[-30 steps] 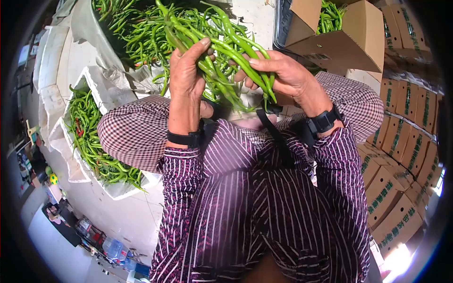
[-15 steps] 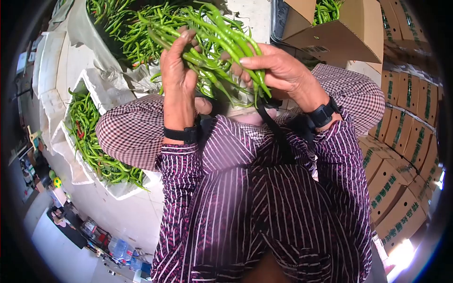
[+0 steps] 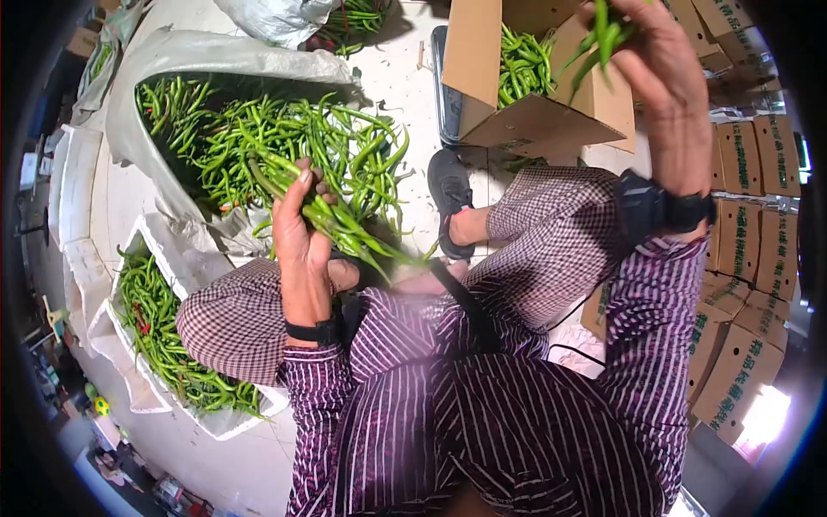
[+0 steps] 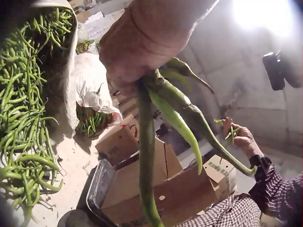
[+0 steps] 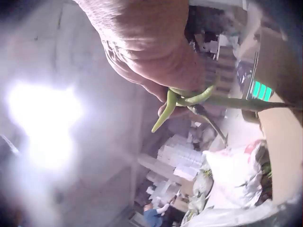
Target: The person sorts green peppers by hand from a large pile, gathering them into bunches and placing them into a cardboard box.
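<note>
My left hand (image 3: 299,226) grips a bunch of long green chili peppers (image 3: 345,226) above my left knee; the left wrist view shows their tips (image 4: 176,113) hanging from the palm. My right hand (image 3: 659,65) is raised at the upper right and pinches a few green peppers (image 3: 603,34) over an open cardboard box (image 3: 534,116) that holds more peppers (image 3: 521,65). In the right wrist view curved pepper stems (image 5: 182,101) stick out of the right hand's fist. A big heap of green peppers (image 3: 258,138) lies on a grey sack ahead of me.
A white foam box (image 3: 185,168) full of peppers (image 3: 159,327) stands at my left. Stacked printed cartons (image 3: 741,233) line the right side. A white bag (image 3: 276,17) with peppers lies at the top. My black shoe (image 3: 450,194) rests beside the cardboard box.
The hands have parted: my right hand has swung up and right with a few peppers over the cardboard box. My left hand keeps the rest of the bunch, lower than before.
</note>
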Motion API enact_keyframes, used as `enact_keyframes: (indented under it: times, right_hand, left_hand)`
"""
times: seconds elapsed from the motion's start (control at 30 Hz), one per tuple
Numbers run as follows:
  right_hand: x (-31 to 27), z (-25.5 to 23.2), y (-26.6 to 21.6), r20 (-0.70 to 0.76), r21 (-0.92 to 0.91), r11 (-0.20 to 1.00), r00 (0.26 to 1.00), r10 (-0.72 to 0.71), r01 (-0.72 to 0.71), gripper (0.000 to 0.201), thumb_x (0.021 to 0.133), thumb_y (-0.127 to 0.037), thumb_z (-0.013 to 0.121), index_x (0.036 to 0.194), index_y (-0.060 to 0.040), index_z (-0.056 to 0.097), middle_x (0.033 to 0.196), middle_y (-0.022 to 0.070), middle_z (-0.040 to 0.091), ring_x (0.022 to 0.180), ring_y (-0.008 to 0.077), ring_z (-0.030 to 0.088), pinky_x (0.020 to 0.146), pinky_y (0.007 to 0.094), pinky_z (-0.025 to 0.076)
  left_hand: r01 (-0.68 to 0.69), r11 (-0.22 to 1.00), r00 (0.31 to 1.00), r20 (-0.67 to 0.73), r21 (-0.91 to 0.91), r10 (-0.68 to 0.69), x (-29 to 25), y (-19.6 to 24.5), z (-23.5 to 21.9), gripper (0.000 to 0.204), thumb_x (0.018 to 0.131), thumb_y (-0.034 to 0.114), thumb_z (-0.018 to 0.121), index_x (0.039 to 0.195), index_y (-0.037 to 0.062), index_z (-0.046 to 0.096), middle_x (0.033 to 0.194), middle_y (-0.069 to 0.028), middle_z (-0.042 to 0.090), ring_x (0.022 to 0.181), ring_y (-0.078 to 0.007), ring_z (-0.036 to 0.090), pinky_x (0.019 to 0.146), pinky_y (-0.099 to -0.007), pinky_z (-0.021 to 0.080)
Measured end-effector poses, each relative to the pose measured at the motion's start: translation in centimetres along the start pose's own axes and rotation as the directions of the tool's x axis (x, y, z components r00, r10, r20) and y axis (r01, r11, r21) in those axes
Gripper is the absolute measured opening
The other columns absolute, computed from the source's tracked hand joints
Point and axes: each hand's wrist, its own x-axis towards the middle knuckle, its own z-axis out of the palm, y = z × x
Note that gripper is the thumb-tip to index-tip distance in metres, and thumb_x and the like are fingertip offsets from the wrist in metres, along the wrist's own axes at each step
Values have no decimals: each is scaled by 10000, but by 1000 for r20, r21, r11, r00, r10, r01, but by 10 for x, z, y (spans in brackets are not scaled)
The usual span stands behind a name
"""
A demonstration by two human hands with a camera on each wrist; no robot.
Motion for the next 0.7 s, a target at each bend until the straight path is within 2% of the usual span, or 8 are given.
enact_keyframes:
  times: [0.03, 0.07, 0.2, 0.33, 0.43, 0.53, 0.6, 0.7]
  right_hand:
    - [0, -3, -10, -159, -109, 991, 983, -92, 75, 408, 841, 65, 555, 1224, 94, 418, 968, 218, 608, 720, 202, 649, 634, 266, 605]
    - [17, -33, -27, -236, -101, 988, 967, 94, -121, 399, 832, 63, 566, 1209, 93, 438, 938, 207, 624, 728, 225, 665, 643, 286, 612]
    - [37, -134, 3, -145, -410, 826, 922, 359, -386, 277, 897, -96, 578, 1146, 16, 530, 979, 140, 653, 837, 192, 650, 745, 286, 543]
    - [12, -157, 32, -408, -825, 232, 828, 385, -515, 705, 803, -467, 684, 1332, -55, 468, 1279, 90, 522, 1204, 201, 457, 1000, 386, 340]
    - [5, -106, 10, -117, -845, 449, 921, 373, -289, 561, 924, -322, 555, 1359, 5, 419, 1315, 125, 513, 1125, 192, 549, 942, 295, 427]
    - [-32, 1, 15, 81, -924, 348, 808, 584, -159, 437, 908, -287, 514, 1235, -1, 554, 1138, 126, 639, 970, 150, 622, 870, 271, 460]
    - [-56, 30, 47, 95, -789, 493, 721, 687, -366, 377, 897, -305, 575, 1151, -30, 613, 1024, 91, 650, 960, 171, 622, 867, 303, 491]
    - [-68, 42, 108, 237, -776, 565, 700, 673, -280, 338, 919, -276, 557, 1064, 24, 612, 916, 59, 641, 853, 120, 560, 774, 269, 451]
  left_hand:
    - [-4, 1000, 1000, 3, -2, 4, -1, 0, 2, 321, 887, 74, 576, 1193, 4, 509, 929, -41, 554, 747, -104, 534, 650, -235, 492]
    - [1, 1000, 1000, 20, -15, 0, -2, 0, 5, 323, 889, 74, 573, 1197, 4, 505, 929, -41, 553, 748, -104, 532, 651, -238, 487]
    - [21, 997, 997, 76, -77, -15, -4, -2, 12, 324, 895, 86, 565, 1201, 4, 495, 936, -49, 540, 765, -117, 524, 672, -253, 470]
    - [49, 972, 988, 151, -230, -14, -5, -1, 14, 342, 876, 54, 566, 1201, -3, 472, 933, -59, 543, 773, -135, 530, 695, -280, 486]
    - [50, 960, 978, 209, -274, 9, -4, 0, 15, 366, 863, 48, 569, 1206, -9, 456, 937, -72, 536, 798, -154, 535, 720, -290, 485]
    - [97, 938, 961, 278, -332, -1, -7, 1, 21, 372, 855, 25, 549, 1211, 2, 443, 958, -80, 528, 834, -164, 538, 748, -294, 478]
    - [110, 938, 953, 302, -328, -6, -9, 0, 22, 367, 865, 33, 541, 1217, 2, 442, 965, -77, 527, 845, -162, 536, 755, -296, 475]
    - [144, 945, 941, 337, -295, -39, -13, -1, 26, 393, 881, 53, 539, 1255, 3, 428, 1013, -85, 523, 864, -163, 534, 733, -288, 486]
